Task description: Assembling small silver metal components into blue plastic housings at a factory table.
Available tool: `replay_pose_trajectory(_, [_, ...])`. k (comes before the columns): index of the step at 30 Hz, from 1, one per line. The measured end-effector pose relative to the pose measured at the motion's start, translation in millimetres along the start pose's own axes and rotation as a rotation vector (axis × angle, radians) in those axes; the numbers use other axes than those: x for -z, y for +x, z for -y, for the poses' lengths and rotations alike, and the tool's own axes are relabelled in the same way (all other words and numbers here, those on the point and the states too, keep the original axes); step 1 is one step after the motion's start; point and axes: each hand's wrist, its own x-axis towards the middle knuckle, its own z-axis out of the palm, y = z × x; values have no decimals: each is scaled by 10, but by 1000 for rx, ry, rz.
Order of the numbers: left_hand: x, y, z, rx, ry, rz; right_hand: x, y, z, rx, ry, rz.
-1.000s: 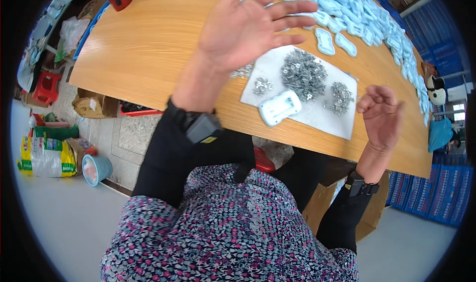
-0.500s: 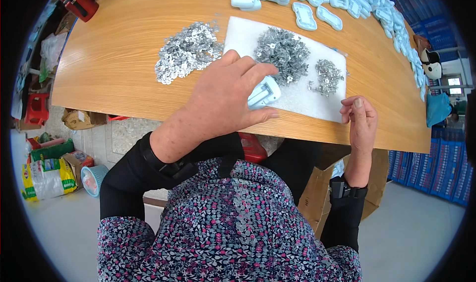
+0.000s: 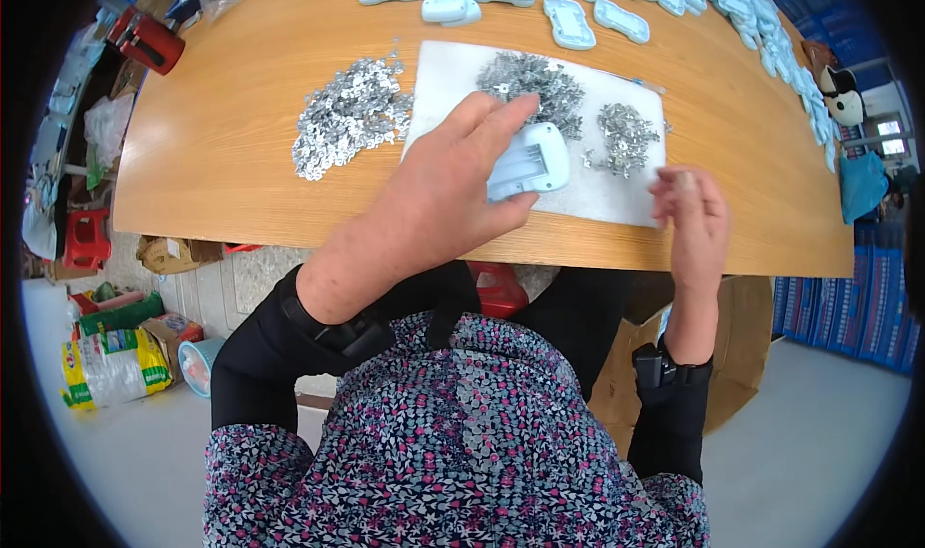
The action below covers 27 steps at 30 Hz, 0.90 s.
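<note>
My left hand [image 3: 434, 187] is closed around a light-blue plastic casing [image 3: 547, 153], thumb on the near side and fingers over the far side. An open compartment faces up, partly covered by the hand. Beneath it lies a white foam sheet [image 3: 597, 197] bearing a pile of small silver metal contacts [image 3: 549, 100] and a smaller pile of metal pieces [image 3: 624, 142]. At the sheet's right near corner is my right hand [image 3: 696, 221], fingers curled in and slightly blurred; whatever they may pinch is too small to make out.
Flat silver metal tabs [image 3: 347, 115] are heaped on the wooden table [image 3: 231, 177] left of the foam. More blue casings [image 3: 568, 23] line the far edge and continue down the right. A red container [image 3: 146, 41] stands far left; a cardboard box [image 3: 732, 355] sits below the table's near edge.
The view has shifted a little. My left hand has moved the casing slightly right and turned it, showing more of its compartment. My right hand stays near the foam's corner, its fingers now blurred.
</note>
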Motion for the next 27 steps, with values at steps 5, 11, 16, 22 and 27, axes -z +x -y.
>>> replay_pose_trajectory(5, [-184,56,-79,-59,-72,-3,-513,-72,244,-153,198,290])
replay_pose_trajectory(11, [-196,37,-40,0,-194,3,-490,-21,73,-334,309,317])
replay_pose_trajectory(16, [-100,-71,-14,391,-827,272,-451,-94,71,-357,341,374])
replay_pose_trajectory(22, [-73,-69,47,645,-1187,712,-453,-158,243,-455,278,638])
replay_pose_trajectory(27, [-99,-123,155,759,-1407,534,-309,-65,158,-180,36,274])
